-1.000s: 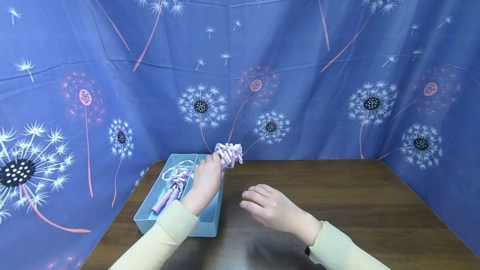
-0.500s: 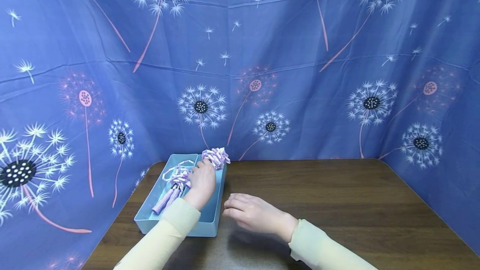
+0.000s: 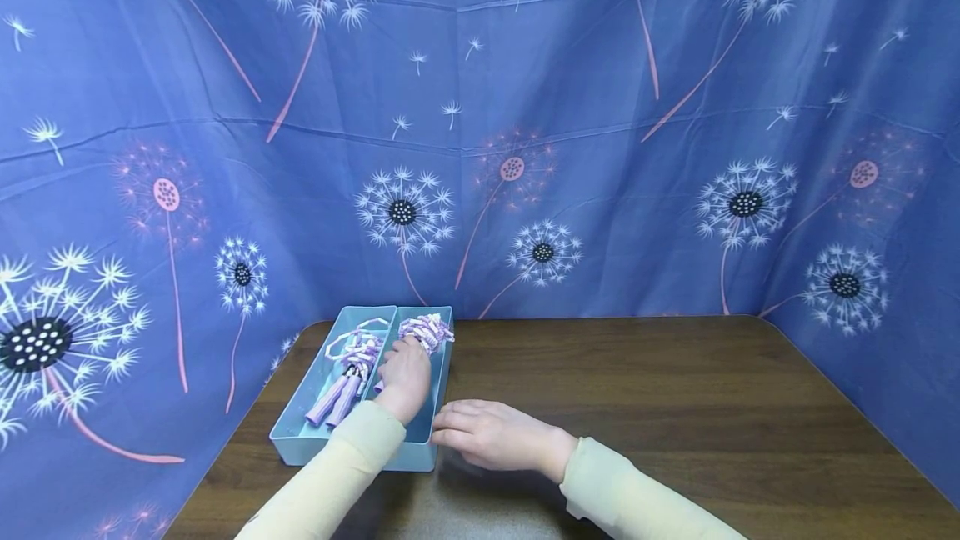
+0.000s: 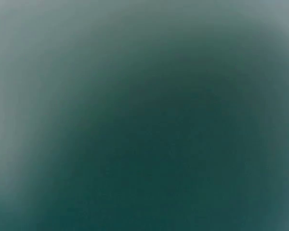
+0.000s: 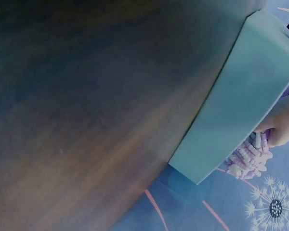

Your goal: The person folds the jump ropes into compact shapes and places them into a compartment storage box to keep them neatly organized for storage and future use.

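A bundled purple-and-white beaded jump rope (image 3: 426, 329) is in my left hand (image 3: 406, 377), inside the right compartment of a two-part light blue box (image 3: 408, 458). My fingers curl round it below the beaded coil; most of its handles are hidden. In the right wrist view the bundle (image 5: 250, 159) shows past the box wall (image 5: 236, 101). A second, similar jump rope (image 3: 347, 382) lies in the left compartment, its purple handles toward me. My right hand (image 3: 501, 435) is at the box's right side, fingers loosely bent and holding nothing; whether they touch the wall I cannot tell.
The box stands at the left of a dark wooden table (image 3: 637, 390). Behind and beside the table hangs a blue cloth (image 3: 600, 148) with dandelion prints. The left wrist view is only a dark green blur.
My left hand has moved left and down, bringing the jump rope from above the box's right edge into the right compartment. My right hand has moved left, up to the box's side.
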`<action>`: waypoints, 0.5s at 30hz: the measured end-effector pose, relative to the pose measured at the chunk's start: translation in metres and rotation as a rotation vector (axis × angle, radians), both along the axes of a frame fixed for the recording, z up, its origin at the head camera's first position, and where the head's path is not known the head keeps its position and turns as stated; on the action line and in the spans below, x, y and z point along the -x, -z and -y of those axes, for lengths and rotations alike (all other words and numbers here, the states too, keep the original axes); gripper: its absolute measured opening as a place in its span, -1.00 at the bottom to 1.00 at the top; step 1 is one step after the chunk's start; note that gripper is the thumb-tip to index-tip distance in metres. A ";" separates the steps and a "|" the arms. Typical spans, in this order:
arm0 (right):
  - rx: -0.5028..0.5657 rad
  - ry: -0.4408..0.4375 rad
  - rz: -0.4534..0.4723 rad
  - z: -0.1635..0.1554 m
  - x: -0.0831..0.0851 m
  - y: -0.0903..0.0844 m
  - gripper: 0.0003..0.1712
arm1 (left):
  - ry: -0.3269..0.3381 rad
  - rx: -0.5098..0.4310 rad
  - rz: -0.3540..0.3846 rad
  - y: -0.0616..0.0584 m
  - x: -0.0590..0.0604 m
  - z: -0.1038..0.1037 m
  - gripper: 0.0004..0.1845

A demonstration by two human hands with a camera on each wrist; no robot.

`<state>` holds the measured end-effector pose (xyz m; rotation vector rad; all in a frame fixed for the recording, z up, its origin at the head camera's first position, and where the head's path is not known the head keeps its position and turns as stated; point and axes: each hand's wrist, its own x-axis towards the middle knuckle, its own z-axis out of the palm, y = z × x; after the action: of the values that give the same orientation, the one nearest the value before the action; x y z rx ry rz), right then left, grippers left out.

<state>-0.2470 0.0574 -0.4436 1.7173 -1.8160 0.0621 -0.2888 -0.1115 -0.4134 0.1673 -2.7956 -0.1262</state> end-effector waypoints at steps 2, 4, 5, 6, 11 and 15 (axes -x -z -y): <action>-0.017 -0.006 -0.001 0.001 0.000 0.002 -0.54 | -0.018 0.002 0.007 0.005 0.000 0.000 -0.71; -0.030 -0.008 -0.007 0.002 0.000 0.003 -0.55 | -0.041 -0.010 0.001 0.008 0.001 0.001 -0.71; -0.036 -0.008 -0.010 0.002 0.000 0.004 -0.55 | -0.057 -0.022 -0.005 0.010 0.001 0.001 -0.71; -0.038 -0.009 -0.010 0.002 0.000 0.004 -0.54 | -0.068 -0.022 0.000 0.011 0.002 0.001 -0.70; -0.048 -0.004 -0.022 0.004 0.000 0.004 -0.54 | -0.107 -0.019 0.054 0.020 0.008 0.004 -0.64; -0.061 0.007 -0.033 0.005 -0.001 0.007 -0.50 | -0.116 -0.002 0.115 0.030 0.011 0.009 -0.62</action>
<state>-0.2462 0.0522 -0.4509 1.7440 -1.8164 -0.0242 -0.2994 -0.1207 -0.4436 0.3472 -2.8912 -0.0940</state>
